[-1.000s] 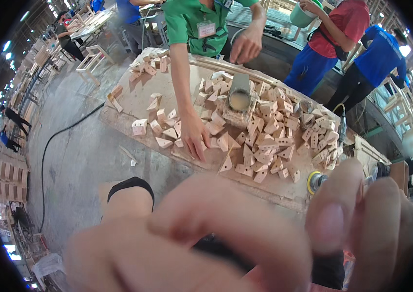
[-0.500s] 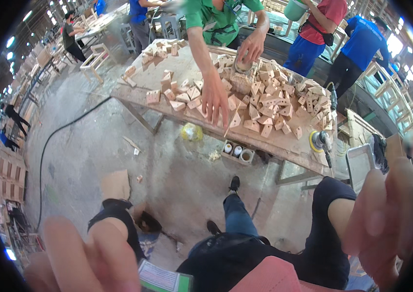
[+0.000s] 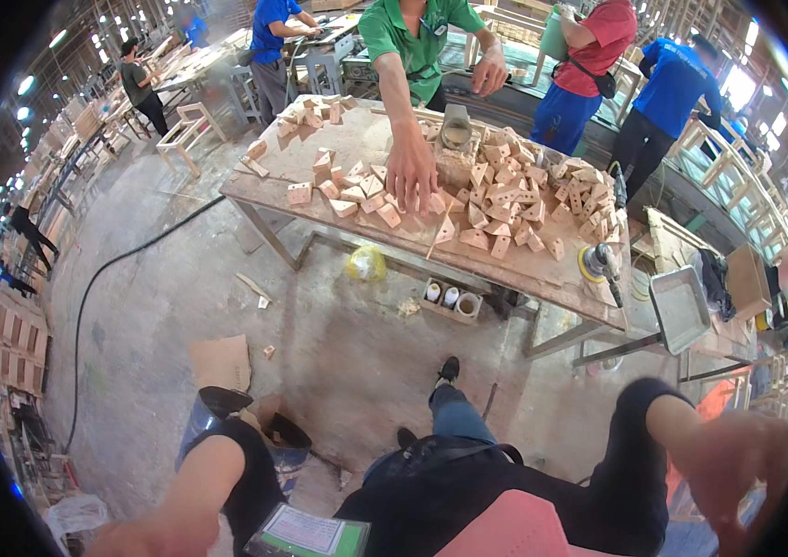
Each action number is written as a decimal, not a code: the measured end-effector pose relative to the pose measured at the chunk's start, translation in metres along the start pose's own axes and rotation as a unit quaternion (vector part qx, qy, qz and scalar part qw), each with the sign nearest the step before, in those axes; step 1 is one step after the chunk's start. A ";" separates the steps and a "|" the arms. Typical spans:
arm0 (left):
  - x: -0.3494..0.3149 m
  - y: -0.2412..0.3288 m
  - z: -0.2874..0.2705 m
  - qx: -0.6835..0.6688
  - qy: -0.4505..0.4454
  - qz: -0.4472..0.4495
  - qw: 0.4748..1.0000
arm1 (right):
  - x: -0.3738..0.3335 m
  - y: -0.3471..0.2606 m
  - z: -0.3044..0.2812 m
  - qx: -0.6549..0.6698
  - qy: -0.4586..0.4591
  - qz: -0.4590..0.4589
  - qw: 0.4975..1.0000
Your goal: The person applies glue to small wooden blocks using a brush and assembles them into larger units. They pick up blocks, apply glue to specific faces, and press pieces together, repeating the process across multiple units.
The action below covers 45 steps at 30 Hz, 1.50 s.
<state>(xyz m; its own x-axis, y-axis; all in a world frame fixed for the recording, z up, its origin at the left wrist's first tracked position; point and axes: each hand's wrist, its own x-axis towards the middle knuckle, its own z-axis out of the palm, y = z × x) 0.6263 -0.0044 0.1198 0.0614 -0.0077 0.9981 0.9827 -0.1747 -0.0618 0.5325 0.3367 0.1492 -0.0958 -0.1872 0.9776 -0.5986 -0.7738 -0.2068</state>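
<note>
My left hand (image 3: 153, 537) is low at the lower left, its fingers cut off by the picture's edge. At the lower right my right hand (image 3: 733, 464) hangs away from the table, smeared by motion, and nothing can be made out in it. Neither hand touches the wooden table (image 3: 273, 193) ahead. Many small drilled wooden blocks (image 3: 510, 197) are piled on its right half, with more scattered along the near edge. A co-worker's hand (image 3: 412, 172) in front of a green shirt reaches down among the blocks. Near the pile's back stands an open-topped cup-like container (image 3: 456, 130).
A sander (image 3: 595, 264) with a yellow pad lies at the table's right end. Beside it is a grey metal tray (image 3: 680, 306). Under the table sits a box of bottles (image 3: 451, 299). A black hose (image 3: 125, 255) crosses the floor, and an open bucket (image 3: 284, 436) stands near my left arm.
Both my hands have moved lower and outward, the left partly leaving the picture. The co-worker's other hand has come off the cup-like container and lifted away.
</note>
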 end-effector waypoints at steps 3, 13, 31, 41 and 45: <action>-0.049 -0.018 -0.011 -0.273 0.139 -0.118 0.944 | -0.060 -0.010 -0.030 -0.139 0.117 0.306 0.935; -0.276 -0.125 0.061 -0.134 -0.244 -0.795 0.539 | -0.297 0.055 -0.045 -0.100 -0.008 0.767 0.633; -0.320 -0.076 0.059 -0.168 0.010 -0.922 0.349 | -0.362 0.088 -0.085 0.106 -0.046 0.787 0.606; -0.318 -0.004 0.048 -0.166 -0.019 -0.908 0.385 | -0.319 0.060 -0.053 0.044 -0.165 0.809 0.563; -0.312 0.008 0.050 -0.167 -0.015 -0.907 0.385 | -0.310 0.059 -0.035 0.026 -0.158 0.809 0.565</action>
<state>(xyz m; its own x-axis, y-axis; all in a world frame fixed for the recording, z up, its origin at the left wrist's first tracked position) 0.6234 0.0460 -0.1922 -0.6672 0.4355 -0.6043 -0.6646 0.0184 0.7470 0.4994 0.3702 -0.1647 -0.3326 -0.7674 -0.5482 0.0953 0.5509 -0.8291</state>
